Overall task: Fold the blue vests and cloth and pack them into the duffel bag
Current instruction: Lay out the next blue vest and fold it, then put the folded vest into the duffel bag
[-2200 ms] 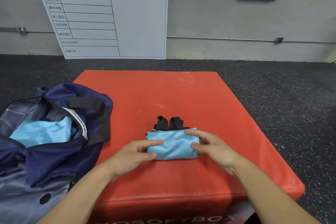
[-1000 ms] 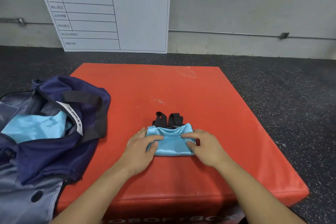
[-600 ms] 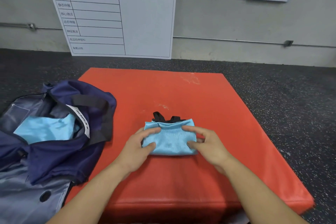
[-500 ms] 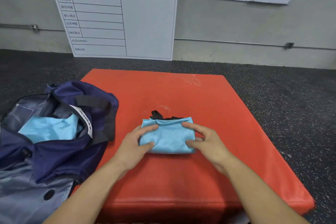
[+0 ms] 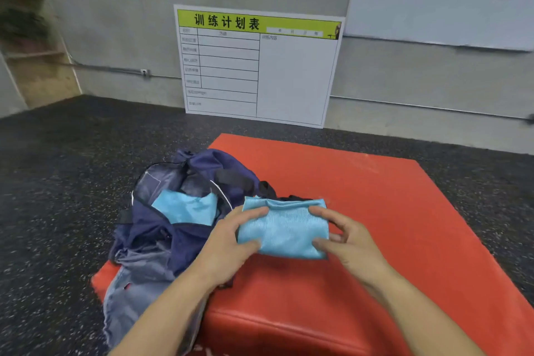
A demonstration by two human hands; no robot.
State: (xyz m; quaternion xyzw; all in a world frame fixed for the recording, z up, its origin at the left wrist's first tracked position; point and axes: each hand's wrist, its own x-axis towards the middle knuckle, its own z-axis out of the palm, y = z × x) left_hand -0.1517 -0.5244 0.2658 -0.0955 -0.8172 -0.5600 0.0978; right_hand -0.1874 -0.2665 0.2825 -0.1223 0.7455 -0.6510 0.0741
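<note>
Both hands' grip on folded vest [image 5: 284,230]; blue cloth [image 5: 185,208] inside open duffel bag [image 5: 161,237]

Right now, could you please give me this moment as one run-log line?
step: packing | left hand: grips folded vest | right hand: grips vest | duffel bag: open, blue cloth inside | next: likely into bag

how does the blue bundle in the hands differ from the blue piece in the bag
The folded vest is gripped between the left hand and right hand, over the red mat; the packed cloth lies untouched inside the duffel bag, partly hidden. Both are light blue.
</note>
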